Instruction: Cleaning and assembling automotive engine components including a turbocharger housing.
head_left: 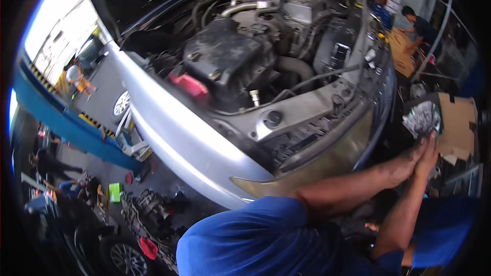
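My left hand [407, 165] reaches across to the right in front of the car's headlight. It comes together with my right hand [428, 154], the two side by side. Just beyond the fingertips is a crumpled silver-white packet [423, 118] with some green along its edge, gripped between the hands. My fingers are partly hidden, so the exact hold of each is hard to see. Behind the packet lies an opened brown cardboard box [456, 125].
A silver car fender [169, 128] borders the open engine bay, with a black engine cover [225, 51] and a red part [189, 86]. Small parts lie along the front edge. A blue lift arm [76, 117] stands left; an engine unit [148, 207] sits on the floor. Another person [424, 30] handles cardboard.
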The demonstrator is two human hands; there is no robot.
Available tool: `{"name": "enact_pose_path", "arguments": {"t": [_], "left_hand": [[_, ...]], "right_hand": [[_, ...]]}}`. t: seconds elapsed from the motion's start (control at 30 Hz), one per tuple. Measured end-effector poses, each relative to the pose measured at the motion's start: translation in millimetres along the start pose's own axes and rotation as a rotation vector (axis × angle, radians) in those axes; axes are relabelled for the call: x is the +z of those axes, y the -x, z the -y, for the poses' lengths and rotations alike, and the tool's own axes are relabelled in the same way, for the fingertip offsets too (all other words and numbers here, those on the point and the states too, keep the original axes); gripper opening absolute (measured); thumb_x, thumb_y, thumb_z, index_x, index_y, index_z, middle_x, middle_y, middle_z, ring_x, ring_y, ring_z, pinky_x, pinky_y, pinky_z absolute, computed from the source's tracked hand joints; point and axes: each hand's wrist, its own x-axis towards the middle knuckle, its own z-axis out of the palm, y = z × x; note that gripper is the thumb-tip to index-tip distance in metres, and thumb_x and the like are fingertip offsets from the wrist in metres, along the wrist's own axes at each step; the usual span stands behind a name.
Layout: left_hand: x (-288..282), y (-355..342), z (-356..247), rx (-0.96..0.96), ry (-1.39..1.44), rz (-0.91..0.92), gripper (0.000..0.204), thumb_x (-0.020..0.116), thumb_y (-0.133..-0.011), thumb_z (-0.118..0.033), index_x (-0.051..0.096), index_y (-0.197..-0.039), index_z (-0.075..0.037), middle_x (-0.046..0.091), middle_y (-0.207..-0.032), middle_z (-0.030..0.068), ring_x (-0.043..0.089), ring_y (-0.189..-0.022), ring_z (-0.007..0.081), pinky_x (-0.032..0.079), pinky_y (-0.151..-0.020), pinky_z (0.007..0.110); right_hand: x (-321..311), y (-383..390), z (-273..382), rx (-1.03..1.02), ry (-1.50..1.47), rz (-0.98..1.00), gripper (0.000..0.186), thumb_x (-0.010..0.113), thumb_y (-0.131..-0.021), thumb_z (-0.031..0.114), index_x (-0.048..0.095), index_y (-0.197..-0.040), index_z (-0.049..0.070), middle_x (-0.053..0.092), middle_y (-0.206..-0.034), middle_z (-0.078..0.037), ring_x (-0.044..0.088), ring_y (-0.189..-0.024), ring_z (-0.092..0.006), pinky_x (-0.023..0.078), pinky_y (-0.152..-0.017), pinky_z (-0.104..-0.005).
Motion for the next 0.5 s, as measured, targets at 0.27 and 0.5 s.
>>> {"name": "enact_pose_path", "arguments": {"t": [0.27, 0.5], "left_hand": [[-58, -9, 11, -0.128, 0.487, -0.240, 0.042, 0.055, -0.104, -0.038, 0.059, -0.131, -0.007, 0.066, -0.122, 0.0086, 0.064, -0.116, 0.0242, 0.052, -0.101, 0.038], [-42, -6, 53, 0.177, -0.695, -0.313, 0.023, 0.064, -0.095, -0.012, 0.063, -0.116, -0.003, 0.071, -0.102, 0.0111, 0.067, -0.099, 0.0201, 0.052, -0.088, 0.033]], "right_hand": [[18, 41, 44, -0.379, -0.237, 0.504, 0.061, 0.076, -0.092, 0.037, 0.059, -0.138, 0.001, 0.064, -0.128, -0.012, 0.060, -0.115, -0.0185, 0.046, -0.101, -0.0329], [21, 35, 38, 0.061, -0.556, 0.252, 0.034, 0.056, -0.107, 0.034, 0.068, -0.095, 0.003, 0.064, -0.079, 0.004, 0.054, -0.071, -0.0038, 0.045, -0.063, -0.0238]]}}
